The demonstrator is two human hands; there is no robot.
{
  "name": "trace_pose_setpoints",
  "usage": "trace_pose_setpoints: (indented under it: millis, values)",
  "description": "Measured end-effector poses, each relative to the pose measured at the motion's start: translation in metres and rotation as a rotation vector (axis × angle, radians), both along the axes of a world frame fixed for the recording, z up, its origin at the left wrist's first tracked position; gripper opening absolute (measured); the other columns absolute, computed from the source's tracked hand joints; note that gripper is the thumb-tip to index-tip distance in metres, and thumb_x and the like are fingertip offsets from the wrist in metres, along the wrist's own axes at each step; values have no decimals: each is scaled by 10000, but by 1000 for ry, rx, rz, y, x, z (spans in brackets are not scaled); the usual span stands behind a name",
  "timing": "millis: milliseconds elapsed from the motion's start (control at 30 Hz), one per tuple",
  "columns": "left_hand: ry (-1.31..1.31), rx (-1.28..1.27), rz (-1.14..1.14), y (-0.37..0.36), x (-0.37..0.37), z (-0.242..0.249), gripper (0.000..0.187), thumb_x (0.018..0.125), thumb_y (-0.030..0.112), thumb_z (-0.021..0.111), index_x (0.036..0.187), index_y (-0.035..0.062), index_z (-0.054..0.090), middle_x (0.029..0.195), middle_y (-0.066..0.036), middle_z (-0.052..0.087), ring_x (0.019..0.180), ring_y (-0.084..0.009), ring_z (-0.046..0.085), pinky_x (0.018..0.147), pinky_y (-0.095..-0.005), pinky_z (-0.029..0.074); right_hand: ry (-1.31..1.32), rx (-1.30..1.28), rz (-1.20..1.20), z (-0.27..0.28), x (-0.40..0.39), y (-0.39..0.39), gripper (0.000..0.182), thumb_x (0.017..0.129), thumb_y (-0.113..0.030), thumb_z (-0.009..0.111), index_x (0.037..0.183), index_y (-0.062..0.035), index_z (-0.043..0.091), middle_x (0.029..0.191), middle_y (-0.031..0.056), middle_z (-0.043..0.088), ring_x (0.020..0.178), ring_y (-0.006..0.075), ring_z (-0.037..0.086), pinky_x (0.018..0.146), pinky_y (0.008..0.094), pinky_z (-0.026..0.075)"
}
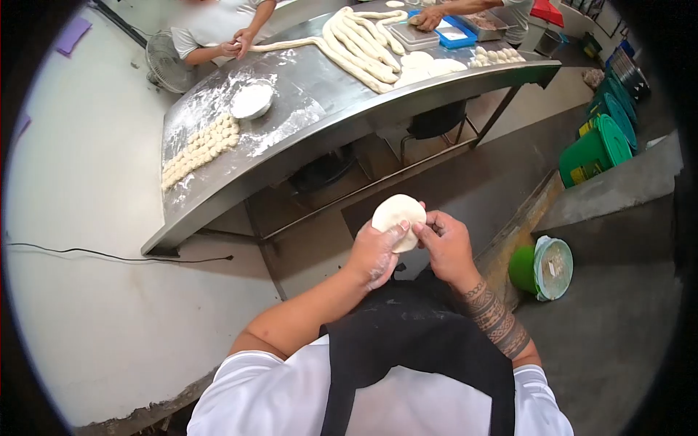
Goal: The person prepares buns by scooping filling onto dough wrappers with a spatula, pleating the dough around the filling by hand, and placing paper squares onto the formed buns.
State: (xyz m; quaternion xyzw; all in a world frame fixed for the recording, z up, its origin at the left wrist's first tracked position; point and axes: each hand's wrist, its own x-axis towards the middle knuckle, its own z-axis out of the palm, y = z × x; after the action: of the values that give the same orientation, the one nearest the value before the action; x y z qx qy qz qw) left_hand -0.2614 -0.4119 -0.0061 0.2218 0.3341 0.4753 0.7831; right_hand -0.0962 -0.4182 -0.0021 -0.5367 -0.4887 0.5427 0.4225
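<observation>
A flat, round disc of pale dough (398,211) is held up in front of the black apron. My left hand (376,254) grips its lower left edge, thumb on top, with flour on the skin. On the disc's right edge, my right hand (445,243) pinches with thumb and fingers. Both hands are in the air, away from the steel table (291,94). The underside of the disc and the fingers beneath it are hidden.
Small dough balls (203,149), a bowl of flour (251,100) and long dough ropes (356,43) lie on the table. Two people work across it, one holding a rope end. A green bucket (525,269) stands at the right.
</observation>
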Motion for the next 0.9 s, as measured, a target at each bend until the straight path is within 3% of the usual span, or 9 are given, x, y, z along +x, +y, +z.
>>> trace_pose_setpoints:
  millis: [200,300,367,500,567,667,767,900]
  values:
    - [8,24,-24,4,11,-10,426,1002,59,602,1406,-41,513,1420,-157,604,1311,-264,578,1152,-405,434,10,3,-10,1,13,5,201,984,-176,678,952,22,682,780,24,657,716,77,587,663,244,470]
    - [-142,80,-69,10,9,3,499,978,93,641,1437,-35,492,1462,-150,574,1329,-256,563,1167,-403,410,-72,52,49,11,25,16,196,980,-155,677,1031,33,699,841,71,707,788,132,652,728,288,514]
    - [-259,80,-117,16,8,11,548,958,127,669,1457,-10,492,1469,-142,567,1328,-252,561,1172,-401,400,-261,204,117,26,39,25,188,966,-143,680,1052,23,702,894,115,724,832,200,688,765,322,528]
    - [50,73,-219,25,18,9,550,941,147,690,1446,7,523,1428,-124,593,1266,-220,588,1119,-390,443,-402,414,207,43,61,40,174,925,-111,681,1059,-2,707,957,169,708,909,327,693,809,384,538]
    - [222,72,-242,26,32,13,509,941,161,698,1411,10,570,1351,-109,647,1183,-191,627,1057,-363,484,-507,543,313,48,72,49,142,902,-66,691,1028,-2,701,927,155,692,877,328,676,781,394,537]
    - [828,311,-328,32,53,28,426,948,177,710,1329,-1,640,1192,-95,716,1037,-156,660,941,-324,523,-592,673,412,45,90,61,124,885,-45,698,1004,-13,698,905,152,667,871,350,656,775,415,536]
    - [915,283,-328,38,73,21,317,965,130,680,1244,-19,688,1072,-89,740,921,-148,685,854,-299,546,-582,734,378,46,107,65,157,886,-49,700,1041,-24,696,907,144,659,859,340,650,774,408,533]
    - [450,8,-80,51,97,-4,323,991,164,653,1261,-13,655,1140,-99,720,980,-195,683,891,-347,547,-535,593,225,56,141,65,243,892,-58,702,1132,-23,683,911,128,654,835,306,644,763,383,527]
